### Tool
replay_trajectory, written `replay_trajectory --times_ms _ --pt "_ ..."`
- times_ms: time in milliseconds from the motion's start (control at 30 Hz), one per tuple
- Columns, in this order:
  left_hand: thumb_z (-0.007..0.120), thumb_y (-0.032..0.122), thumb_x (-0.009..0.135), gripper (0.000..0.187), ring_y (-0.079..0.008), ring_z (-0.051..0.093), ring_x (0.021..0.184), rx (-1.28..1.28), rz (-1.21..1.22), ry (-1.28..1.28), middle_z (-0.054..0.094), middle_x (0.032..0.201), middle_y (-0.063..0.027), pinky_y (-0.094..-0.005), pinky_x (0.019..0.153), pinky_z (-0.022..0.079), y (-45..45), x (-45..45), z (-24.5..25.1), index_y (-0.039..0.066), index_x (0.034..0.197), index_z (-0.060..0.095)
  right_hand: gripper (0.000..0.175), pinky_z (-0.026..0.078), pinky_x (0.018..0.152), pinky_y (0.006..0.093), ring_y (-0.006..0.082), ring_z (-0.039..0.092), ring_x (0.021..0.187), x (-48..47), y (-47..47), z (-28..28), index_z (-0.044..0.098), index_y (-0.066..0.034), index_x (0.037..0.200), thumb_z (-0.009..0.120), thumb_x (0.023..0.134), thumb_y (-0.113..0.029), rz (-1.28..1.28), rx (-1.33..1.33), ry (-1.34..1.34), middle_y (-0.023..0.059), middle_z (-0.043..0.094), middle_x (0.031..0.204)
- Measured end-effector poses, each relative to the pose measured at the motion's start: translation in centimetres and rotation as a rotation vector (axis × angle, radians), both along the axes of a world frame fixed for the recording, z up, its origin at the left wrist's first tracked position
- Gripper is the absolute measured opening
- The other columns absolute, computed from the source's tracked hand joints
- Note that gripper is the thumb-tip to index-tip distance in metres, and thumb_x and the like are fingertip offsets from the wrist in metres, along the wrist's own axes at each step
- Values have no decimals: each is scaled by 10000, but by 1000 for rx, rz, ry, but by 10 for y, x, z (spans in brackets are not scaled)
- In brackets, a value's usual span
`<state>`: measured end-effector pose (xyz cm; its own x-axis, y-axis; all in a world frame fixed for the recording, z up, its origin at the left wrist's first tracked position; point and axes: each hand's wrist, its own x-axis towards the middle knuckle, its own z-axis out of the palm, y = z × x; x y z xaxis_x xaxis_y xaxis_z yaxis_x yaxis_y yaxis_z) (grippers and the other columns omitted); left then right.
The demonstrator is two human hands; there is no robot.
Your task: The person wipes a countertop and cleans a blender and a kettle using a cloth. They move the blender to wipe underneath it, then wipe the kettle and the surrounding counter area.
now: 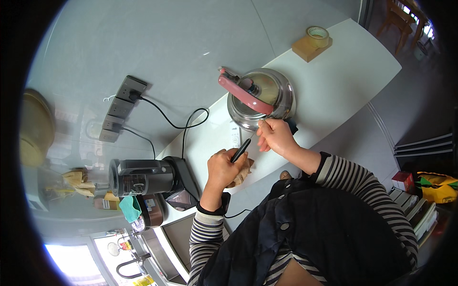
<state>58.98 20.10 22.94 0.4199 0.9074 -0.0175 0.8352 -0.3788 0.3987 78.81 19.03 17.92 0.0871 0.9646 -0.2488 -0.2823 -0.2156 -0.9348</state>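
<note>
A black pen-like tool (241, 150) is gripped in my left hand (223, 168), its tip angled up towards the kettle. Beneath that hand shows a crumpled brown cloth or paper (244, 174); I cannot tell whether the hand holds it too. My right hand (275, 136) has thumb and forefinger pinched together just beyond the tool's tip. A thin pale strand seems to run between the tip and these fingers, too fine to make out. Right behind the fingers stands a steel kettle (290, 93) with a pink handle (245, 94). A white remote control (235, 134) lies beside it.
On the white counter (343, 68), a tape roll (317, 35) rests on a small cardboard box (306, 52). A black appliance with a glass jug (143, 177) stands at left. Black cords run to a wall socket strip (120, 107). The counter's front edge borders the floor.
</note>
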Motion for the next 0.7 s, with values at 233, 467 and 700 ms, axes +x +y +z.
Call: replay_trajectory --times_ms 233,467,700 --pt "711 387 840 262 -285 602 580 -43 -4 -6 602 614 -101 -400 567 481 5 -3 1 134 807 775 398 528 453 310 187 638 481 -1 -1 -1 589 37 831 510 1041 -292 3 -45 8 114 638 637" --pt "710 387 845 260 -282 611 596 -52 -7 17 614 630 -104 -394 581 486 6 -4 2 139 817 780 401 521 446 305 184 634 472 -2 0 -2 588 34 820 510 1040 -292 -12 4 21 109 634 626" --pt "705 391 852 276 -294 610 596 -89 -22 -9 622 641 -115 -393 579 486 11 -5 1 128 805 773 429 499 420 280 178 629 469 -3 0 -4 581 20 830 474 1056 -328 -19 -10 -13 114 627 632"
